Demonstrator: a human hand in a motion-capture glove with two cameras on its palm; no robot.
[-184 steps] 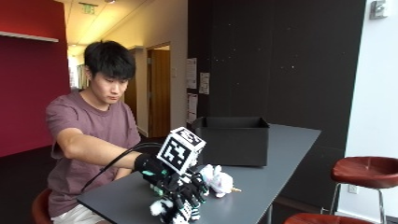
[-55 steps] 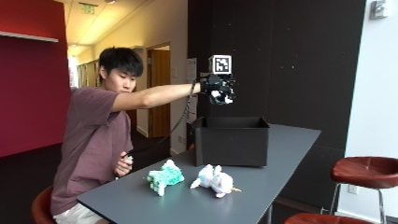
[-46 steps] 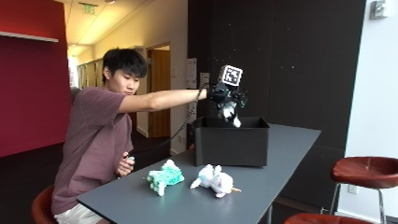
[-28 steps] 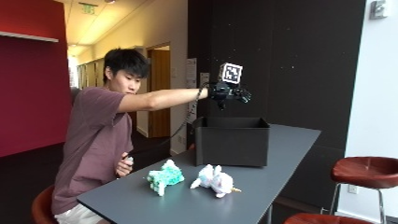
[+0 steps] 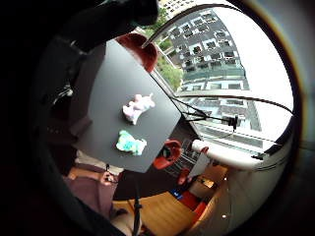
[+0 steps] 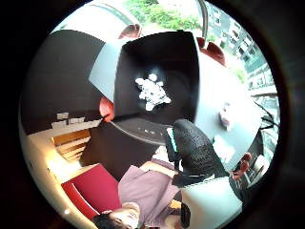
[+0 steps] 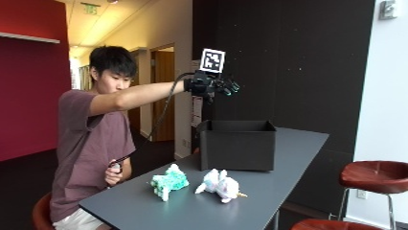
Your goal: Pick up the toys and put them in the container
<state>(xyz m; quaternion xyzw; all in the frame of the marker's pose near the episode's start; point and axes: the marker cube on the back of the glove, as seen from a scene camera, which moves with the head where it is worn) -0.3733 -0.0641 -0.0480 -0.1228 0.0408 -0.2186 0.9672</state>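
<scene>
Gloved right hand (image 7: 213, 86) above black container (image 7: 237, 144), fingers spread, released, grasping nothing. Green toy (image 7: 168, 181) and white toy (image 7: 218, 184) on grey table (image 7: 290, 158); red stool (image 7: 374, 174) beyond.

Dark grey table (image 7: 300, 158) in front of a black wall (image 7: 300, 62). Red-brown stool (image 7: 375, 173) beside the table's far end. Red wall (image 7: 28, 96) and open doorway (image 7: 163, 91) behind.

The person (image 7: 89, 143) has on a short-sleeved mauve t-shirt and light-coloured shorts. Their right hand (image 7: 213, 86) is in a black glove with small teal bits at the fingertips (image 7: 233, 89).
</scene>
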